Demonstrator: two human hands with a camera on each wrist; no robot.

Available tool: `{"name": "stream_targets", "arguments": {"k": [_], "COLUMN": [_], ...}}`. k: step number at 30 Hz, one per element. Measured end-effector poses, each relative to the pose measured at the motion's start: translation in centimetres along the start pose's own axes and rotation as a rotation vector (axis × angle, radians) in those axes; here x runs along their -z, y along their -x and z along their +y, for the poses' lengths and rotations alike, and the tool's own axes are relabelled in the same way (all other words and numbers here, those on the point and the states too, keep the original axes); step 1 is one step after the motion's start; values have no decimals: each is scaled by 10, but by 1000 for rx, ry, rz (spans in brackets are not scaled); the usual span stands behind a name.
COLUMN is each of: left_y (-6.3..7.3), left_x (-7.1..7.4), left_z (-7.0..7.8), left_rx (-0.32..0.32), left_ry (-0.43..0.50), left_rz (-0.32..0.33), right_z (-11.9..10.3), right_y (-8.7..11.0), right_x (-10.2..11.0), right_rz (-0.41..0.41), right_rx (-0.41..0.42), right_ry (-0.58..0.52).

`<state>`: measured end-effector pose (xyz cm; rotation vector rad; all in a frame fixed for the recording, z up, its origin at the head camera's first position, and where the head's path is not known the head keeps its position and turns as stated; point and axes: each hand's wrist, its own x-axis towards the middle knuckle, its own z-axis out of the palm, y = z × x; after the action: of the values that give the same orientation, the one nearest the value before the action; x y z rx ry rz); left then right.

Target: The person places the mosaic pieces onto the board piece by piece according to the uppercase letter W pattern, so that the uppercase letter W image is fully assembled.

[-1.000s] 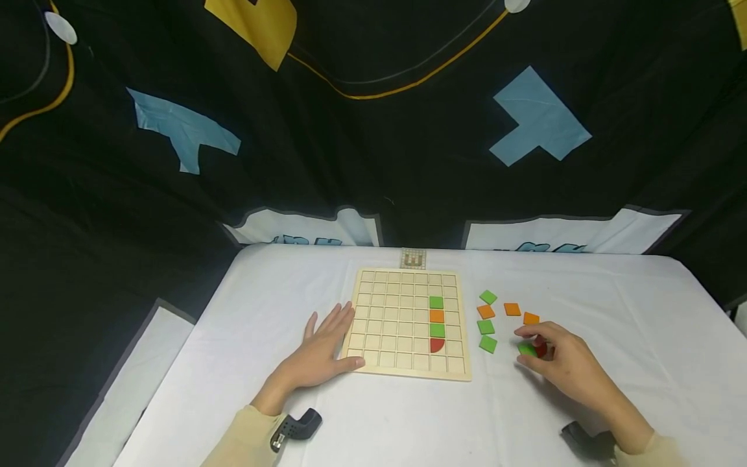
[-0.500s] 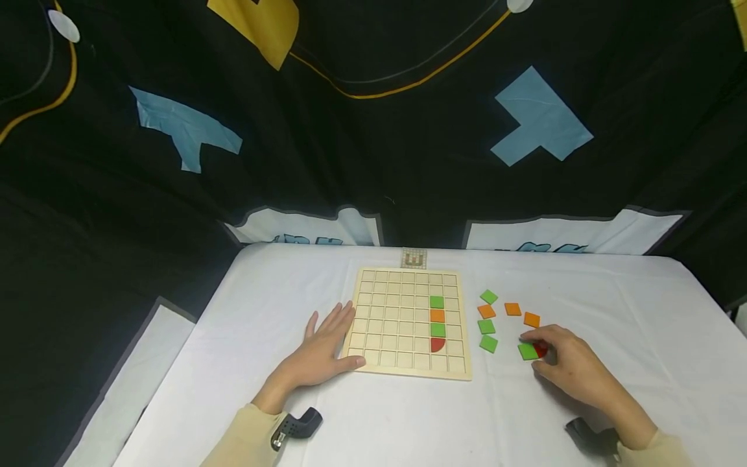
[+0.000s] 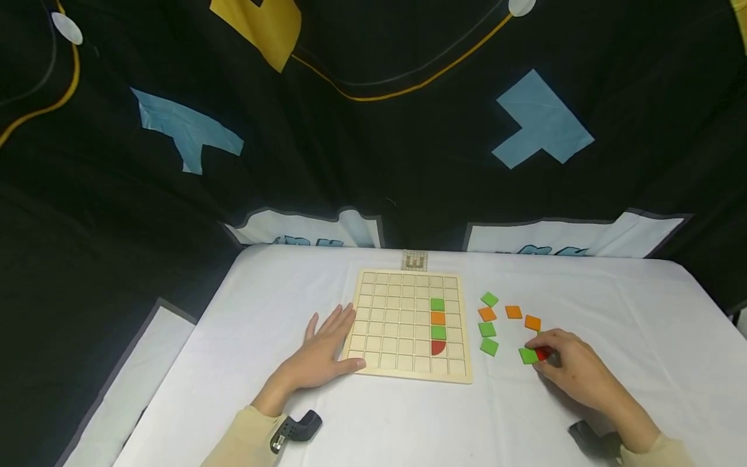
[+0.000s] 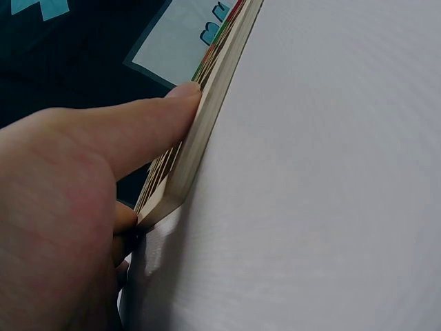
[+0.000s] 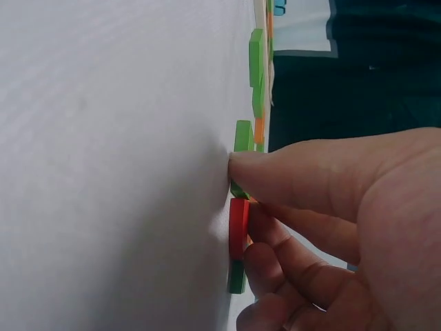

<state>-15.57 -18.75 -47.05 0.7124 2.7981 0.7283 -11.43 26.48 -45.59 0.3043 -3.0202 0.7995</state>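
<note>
My left hand (image 3: 320, 355) lies spread at the left edge of a wooden grid board (image 3: 388, 315), its thumb on the near left corner. In the left wrist view the thumb (image 4: 148, 124) rests on the board's rim. On the board, a column holds two green square tiles, an orange square tile (image 3: 438, 318) and a red quarter-round tile (image 3: 438, 348). To the right, my right hand (image 3: 574, 366) pinches a green square tile (image 3: 528, 356) by its sides, thumb against the near edge. A red tile (image 5: 238, 229) lies beside it under the fingers, partly hidden.
Between board and right hand lie several loose tiles, among them a green tile (image 3: 489, 347) and an orange tile (image 3: 513, 312). A small patterned card (image 3: 415, 261) lies behind the board. White cloth (image 3: 408, 421) covers the table, with a dark curtain (image 3: 373, 155) behind.
The right hand's thumb and index finger first drew back from the green tile, then came together at its sides. The left hand and board stay put.
</note>
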Motion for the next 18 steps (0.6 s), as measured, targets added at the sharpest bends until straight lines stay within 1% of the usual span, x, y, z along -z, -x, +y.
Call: {"name": "stream_targets", "arguments": {"k": [6, 14, 18], "left_y": [0, 1, 1], "left_x": [-1, -1, -2], "left_z": [0, 1, 0], "left_rx": [-3, 0, 7], "left_ry": [3, 6, 6], "left_rz": [4, 10, 12], "right_z": [1, 1, -2], "right_y": [-1, 0, 0], "right_x": [-1, -1, -2], "right_rz": [-14, 5, 26], "right_rx": [-31, -29, -30], "right_ry": [4, -2, -9]}}
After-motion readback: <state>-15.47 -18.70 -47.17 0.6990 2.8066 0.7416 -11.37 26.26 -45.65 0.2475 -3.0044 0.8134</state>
